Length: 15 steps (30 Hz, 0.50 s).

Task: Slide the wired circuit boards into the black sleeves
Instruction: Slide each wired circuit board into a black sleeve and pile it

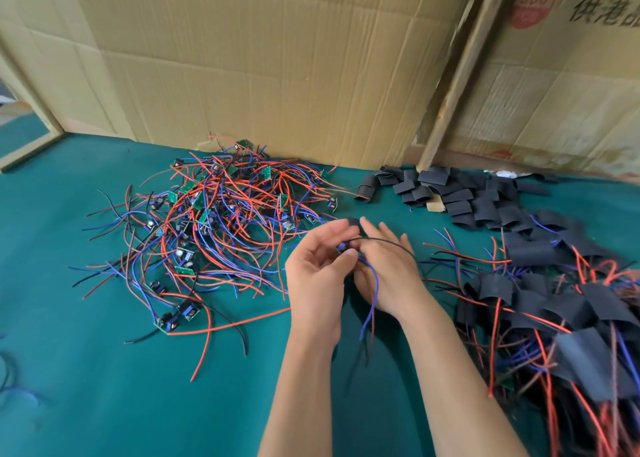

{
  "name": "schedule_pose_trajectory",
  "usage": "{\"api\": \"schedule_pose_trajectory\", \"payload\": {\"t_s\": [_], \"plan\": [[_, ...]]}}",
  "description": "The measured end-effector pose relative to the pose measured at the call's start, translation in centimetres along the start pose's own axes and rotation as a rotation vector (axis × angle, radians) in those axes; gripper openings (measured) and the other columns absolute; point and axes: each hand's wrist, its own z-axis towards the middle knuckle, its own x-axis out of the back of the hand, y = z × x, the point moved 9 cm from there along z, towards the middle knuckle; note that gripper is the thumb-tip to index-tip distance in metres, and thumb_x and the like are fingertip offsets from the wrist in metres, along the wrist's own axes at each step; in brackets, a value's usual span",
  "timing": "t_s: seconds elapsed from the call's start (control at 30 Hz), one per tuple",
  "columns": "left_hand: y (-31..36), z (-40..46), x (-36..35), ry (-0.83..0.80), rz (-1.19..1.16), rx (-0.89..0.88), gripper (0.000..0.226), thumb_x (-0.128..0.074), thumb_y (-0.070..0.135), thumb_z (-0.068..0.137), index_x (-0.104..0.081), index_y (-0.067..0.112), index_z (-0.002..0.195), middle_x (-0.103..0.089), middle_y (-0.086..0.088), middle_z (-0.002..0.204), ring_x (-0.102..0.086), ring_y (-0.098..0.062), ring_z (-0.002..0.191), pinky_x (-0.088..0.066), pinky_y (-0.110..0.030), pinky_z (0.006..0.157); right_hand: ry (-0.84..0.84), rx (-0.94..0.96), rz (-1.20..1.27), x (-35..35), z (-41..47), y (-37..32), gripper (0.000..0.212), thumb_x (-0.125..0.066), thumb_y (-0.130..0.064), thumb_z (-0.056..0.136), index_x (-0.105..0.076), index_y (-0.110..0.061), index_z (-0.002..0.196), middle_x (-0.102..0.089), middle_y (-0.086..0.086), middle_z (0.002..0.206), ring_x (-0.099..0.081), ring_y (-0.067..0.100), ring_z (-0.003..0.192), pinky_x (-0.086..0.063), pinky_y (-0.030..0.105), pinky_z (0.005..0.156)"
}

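Over the middle of the green table, my left hand [320,262] and my right hand [384,266] meet around one wired circuit board [343,247]. My left thumb and fingers pinch the board; its blue part shows between the two hands. A black sleeve [354,221] peeks out above the fingertips, mostly hidden, and my right hand appears to hold it. The board's blue wires [370,300] hang down between my wrists, and a black wire arcs over my right hand. A tangled pile of bare wired boards [221,221] lies to the left.
Empty black sleeves [450,193] are heaped at the back right. Sleeved boards with red and blue wires [554,300] are piled along the right side. Cardboard sheets [259,58] stand upright behind the green table [86,370].
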Motion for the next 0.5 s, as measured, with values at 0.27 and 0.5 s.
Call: {"api": "schedule_pose_trajectory", "payload": {"t_s": [0.27,0.5], "plan": [[0.2,0.3,0.3,0.027,-0.084,-0.022,0.036,-0.059,-0.023,0.084,-0.067,0.002,0.109,-0.077,-0.012,0.104,-0.071,-0.022,0.095,-0.055,-0.03,0.087,0.071,-0.033,0.094,0.2,-0.1,-0.1,0.05,-0.047,-0.02,0.098,-0.049,-0.035,0.146,-0.034,-0.012,0.163,-0.016,0.014,0.156,0.001,0.044,0.128],[-0.6,0.4,0.5,0.06,-0.271,0.069,0.027,-0.057,-0.018,0.087,-0.068,-0.001,0.105,-0.077,-0.009,0.097,-0.073,-0.017,0.086,-0.058,-0.027,0.085,0.341,-0.15,0.648,5.3,-2.0,2.5,0.03,-0.067,-0.007,0.083,-0.08,-0.02,0.107,-0.077,-0.007,0.112,-0.068,0.01,0.106,-0.047,0.028,0.107]]}}
